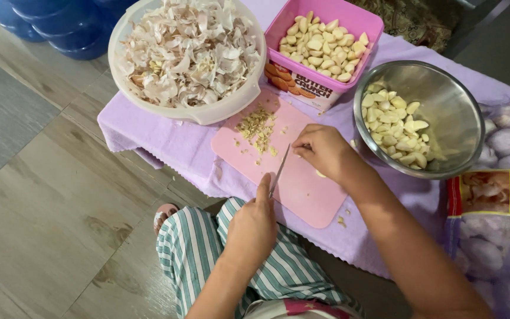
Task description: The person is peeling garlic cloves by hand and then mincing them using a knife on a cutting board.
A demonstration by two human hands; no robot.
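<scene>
My left hand (254,227) grips the handle of a small knife (280,171), whose blade slants up over a pink cutting board (302,198). My right hand (326,152) rests on the board with its fingertips bunched against the blade's tip, pinning a garlic clove that is mostly hidden under the fingers. A pale bit of garlic (320,174) shows under the palm. A small heap of chopped garlic (257,125) lies at the board's far left corner.
A lilac cloth (166,139) on the wood-look floor carries a big white bowl (208,115) of garlic skins, a pink tub (326,82) of peeled cloves and a steel bowl (453,100) with more cloves. Bags of garlic bulbs (491,236) lie right. Blue jugs (60,23) stand far left.
</scene>
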